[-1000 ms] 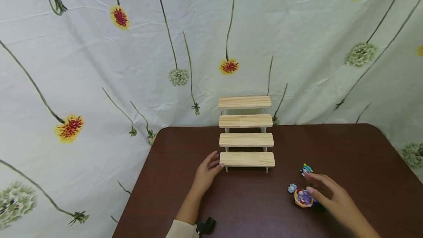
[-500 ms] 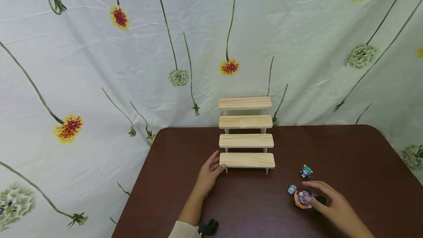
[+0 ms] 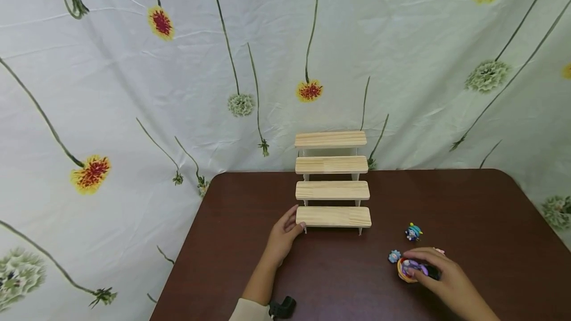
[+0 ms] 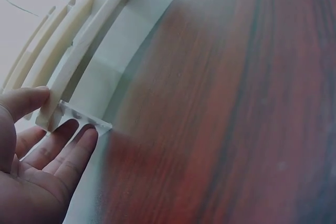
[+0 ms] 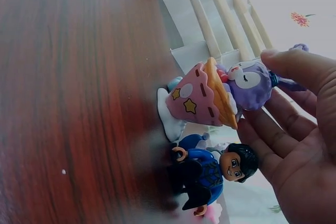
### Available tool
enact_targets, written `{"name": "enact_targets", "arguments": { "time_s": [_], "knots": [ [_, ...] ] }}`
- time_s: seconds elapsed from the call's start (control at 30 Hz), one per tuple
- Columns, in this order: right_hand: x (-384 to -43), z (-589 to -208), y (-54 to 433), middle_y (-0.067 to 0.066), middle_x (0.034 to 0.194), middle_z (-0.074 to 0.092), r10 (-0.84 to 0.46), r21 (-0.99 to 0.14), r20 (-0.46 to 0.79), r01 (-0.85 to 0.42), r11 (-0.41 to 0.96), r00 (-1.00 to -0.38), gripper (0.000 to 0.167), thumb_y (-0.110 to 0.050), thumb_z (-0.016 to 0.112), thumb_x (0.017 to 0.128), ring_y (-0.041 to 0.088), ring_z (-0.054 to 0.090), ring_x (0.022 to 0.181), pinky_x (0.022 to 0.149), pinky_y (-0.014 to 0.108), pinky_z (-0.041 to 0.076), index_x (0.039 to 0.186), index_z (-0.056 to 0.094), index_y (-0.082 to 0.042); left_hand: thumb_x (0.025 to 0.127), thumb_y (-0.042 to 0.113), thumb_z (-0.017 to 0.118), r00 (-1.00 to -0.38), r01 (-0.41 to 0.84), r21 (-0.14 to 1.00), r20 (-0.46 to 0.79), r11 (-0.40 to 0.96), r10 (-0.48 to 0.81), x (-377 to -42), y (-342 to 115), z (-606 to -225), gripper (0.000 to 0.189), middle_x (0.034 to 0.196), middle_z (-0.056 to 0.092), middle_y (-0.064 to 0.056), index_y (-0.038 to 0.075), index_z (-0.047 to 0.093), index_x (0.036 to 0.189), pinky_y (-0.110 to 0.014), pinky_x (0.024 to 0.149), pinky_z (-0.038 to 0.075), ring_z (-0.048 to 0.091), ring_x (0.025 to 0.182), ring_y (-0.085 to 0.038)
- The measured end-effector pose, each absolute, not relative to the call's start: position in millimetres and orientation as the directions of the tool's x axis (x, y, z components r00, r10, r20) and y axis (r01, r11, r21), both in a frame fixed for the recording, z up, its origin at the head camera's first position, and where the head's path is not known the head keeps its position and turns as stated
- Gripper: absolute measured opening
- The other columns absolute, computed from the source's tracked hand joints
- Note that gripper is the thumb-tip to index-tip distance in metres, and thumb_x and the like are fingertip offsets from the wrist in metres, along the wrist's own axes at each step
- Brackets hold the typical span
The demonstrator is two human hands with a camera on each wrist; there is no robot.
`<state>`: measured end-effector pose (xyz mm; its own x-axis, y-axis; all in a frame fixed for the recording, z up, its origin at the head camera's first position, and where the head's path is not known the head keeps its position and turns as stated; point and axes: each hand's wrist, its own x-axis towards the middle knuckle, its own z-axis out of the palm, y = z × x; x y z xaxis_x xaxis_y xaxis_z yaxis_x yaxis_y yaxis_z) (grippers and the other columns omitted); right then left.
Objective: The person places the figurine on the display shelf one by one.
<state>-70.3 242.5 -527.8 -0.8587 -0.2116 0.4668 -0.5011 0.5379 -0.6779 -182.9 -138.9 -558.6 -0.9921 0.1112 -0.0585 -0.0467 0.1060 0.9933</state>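
Observation:
A four-tiered wooden step shelf (image 3: pixel 332 216) stands at the back of the table. My left hand (image 3: pixel 278 241) grips the left end of its lowest board, thumb on the board and fingers curled underneath by the clear leg (image 4: pixel 86 116). On the right, my right hand (image 3: pixel 448 276) holds a purple rabbit figurine (image 5: pixel 252 87) by its head, thumb on one side by the ear and fingers on the other. The figurine has a pink cone-shaped body (image 5: pixel 194 98) with yellow stars and an orange rim. A dark-haired toy figure (image 5: pixel 207 169) in blue stands close beside it.
A small figure in a teal hat (image 3: pixel 414 232) stands behind my right hand. A little blue flower-shaped toy (image 3: pixel 394 255) sits left of the rabbit, and a pink piece (image 3: pixel 439 250) peeks out behind the hand. A floral cloth (image 3: pixel 200 63) hangs behind the table.
My right hand has lowered and moved slightly left, its thumb and fingers closing round the rabbit figurine. My left hand stays at the shelf with hardly any shift.

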Motion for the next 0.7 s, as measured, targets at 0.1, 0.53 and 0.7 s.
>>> {"name": "enact_targets", "arguments": {
  "time_s": [0.1, 0.53, 0.7],
  "knots": [
    [-71.4, -528.3, 243.1, -0.001, 0.108, 0.074, -0.224, -0.668, 0.472, -0.512, 0.54, -0.853, 0.041, 0.009, 0.081, 0.075, -0.008, 0.057, 0.107, 0.098, 0.005, 0.03, 0.11, 0.075, -0.012, 0.097, 0.022, 0.07, -0.991, -0.054, 0.992, -0.067, 0.11, 0.113, -182.7, -139.0, -558.4, 0.066, 0.139, 0.062, -0.018, 0.014, 0.042, 0.155, -0.032, 0.1, 0.053, 0.061, 0.127, -0.031],
    [-72.5, -529.6, 242.3, -0.001, 0.109, 0.072, -0.204, -0.752, 0.419, -0.465, 0.468, -0.884, 0.032, 0.009, 0.073, 0.085, -0.003, 0.059, 0.088, 0.061, 0.017, 0.048, 0.111, 0.076, -0.009, 0.096, 0.022, 0.071, -0.99, -0.057, 0.995, -0.067, 0.086, 0.122, -180.7, -139.4, -558.9, 0.068, 0.139, 0.062, -0.018, 0.014, 0.04, 0.156, -0.03, 0.099, 0.054, 0.062, 0.126, -0.03],
    [-76.2, -529.3, 240.1, -0.003, 0.11, 0.071, -0.198, -0.75, 0.428, -0.468, 0.467, -0.882, 0.032, 0.01, 0.072, 0.086, -0.005, 0.059, 0.087, 0.055, 0.02, 0.048, 0.11, 0.076, -0.01, 0.096, 0.02, 0.071, -0.99, -0.054, 0.996, -0.062, 0.065, 0.127, -181.3, -139.2, -559.4, 0.068, 0.14, 0.061, -0.02, 0.012, 0.04, 0.156, -0.026, 0.097, 0.054, 0.063, 0.125, -0.029]
  ]
}}
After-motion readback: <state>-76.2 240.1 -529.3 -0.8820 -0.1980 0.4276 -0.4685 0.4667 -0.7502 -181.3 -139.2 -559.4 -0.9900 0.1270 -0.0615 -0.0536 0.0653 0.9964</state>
